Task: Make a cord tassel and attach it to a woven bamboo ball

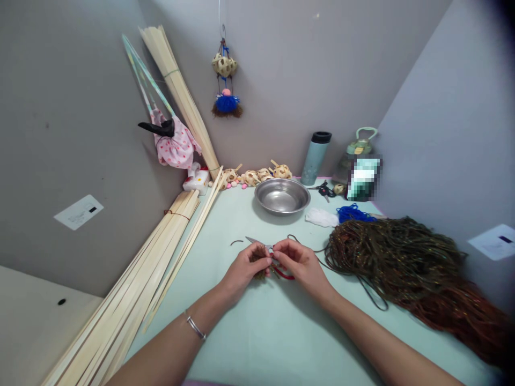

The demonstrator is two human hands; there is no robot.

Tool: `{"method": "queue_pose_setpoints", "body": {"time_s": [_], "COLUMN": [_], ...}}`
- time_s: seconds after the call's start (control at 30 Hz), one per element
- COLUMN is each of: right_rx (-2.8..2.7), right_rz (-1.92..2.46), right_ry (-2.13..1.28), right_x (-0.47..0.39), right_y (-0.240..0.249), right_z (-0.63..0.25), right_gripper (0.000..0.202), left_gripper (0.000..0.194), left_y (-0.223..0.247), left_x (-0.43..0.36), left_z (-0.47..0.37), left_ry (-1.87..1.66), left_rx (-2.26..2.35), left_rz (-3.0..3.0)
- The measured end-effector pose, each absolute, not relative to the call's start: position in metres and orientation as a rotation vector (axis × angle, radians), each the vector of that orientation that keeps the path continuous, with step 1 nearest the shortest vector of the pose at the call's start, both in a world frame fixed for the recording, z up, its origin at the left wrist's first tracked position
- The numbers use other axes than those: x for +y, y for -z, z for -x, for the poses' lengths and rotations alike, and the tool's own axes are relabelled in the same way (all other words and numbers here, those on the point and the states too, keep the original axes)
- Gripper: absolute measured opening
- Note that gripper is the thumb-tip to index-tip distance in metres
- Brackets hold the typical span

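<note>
white card (76,214) is fixed to the left wall and a similar wall card (493,242) to the right one; print is seen on both but is too small to be read. red and yellow marks are carried by a white box (197,181), also unreadable. phone (364,182) screen is pixelated.

small brown tuft (260,274) is held just above the tabletop (249,343), pinched by the fingers of the left hand (243,265). fingers of the right hand (300,262) are drawn narrow at the same spot; what is gripped there is probably a cord end, but this cannot be told, the fingertips being partly hidden. scissors (254,240) with red handles are mostly covered by both hands, blade tip pointed left.

dark cord pile (390,257) is heaped at right, with reddish-brown strands (454,311) toward the near edge. white yarn (322,217) and blue yarn (356,213) are placed behind it. metal bowl (282,199) is set beyond the hands, near woven balls (251,178). green bottle (341,165) is partly blocked by the phone; blue tumbler (315,161) is stood nearby. wood strips (132,284) are stacked along the left side. ornament (226,67) is hung on the back wall.
</note>
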State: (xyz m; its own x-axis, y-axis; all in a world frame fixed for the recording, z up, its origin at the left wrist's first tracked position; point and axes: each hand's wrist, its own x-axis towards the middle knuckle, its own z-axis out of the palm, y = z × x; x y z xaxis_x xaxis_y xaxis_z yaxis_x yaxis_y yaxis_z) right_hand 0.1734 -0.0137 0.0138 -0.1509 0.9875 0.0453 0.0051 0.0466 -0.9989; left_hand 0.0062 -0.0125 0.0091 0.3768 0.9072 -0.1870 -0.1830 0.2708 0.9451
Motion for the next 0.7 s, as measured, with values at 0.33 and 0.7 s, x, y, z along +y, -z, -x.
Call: {"method": "queue_pose_setpoints", "body": {"time_s": [0.33,0.7], "right_rx": [-1.350,-1.359], "right_rz": [1.104,1.105], "right_ry": [-1.291,-1.292], "right_x": [-0.0134,-0.0128], "right_y": [-0.0131,-0.0117], "right_z": [-0.1731,-0.1732], "right_gripper": [0.027,0.024], "left_gripper": [0.026,0.028], "left_y": [-0.0068,-0.0073], "left_x": [-0.0120,-0.0124], "left_z": [-0.0068,-0.0070], "left_ry": [-0.893,-0.882], "left_rx": [0.875,0.894], "left_rz": [-1.035,-1.024]}}
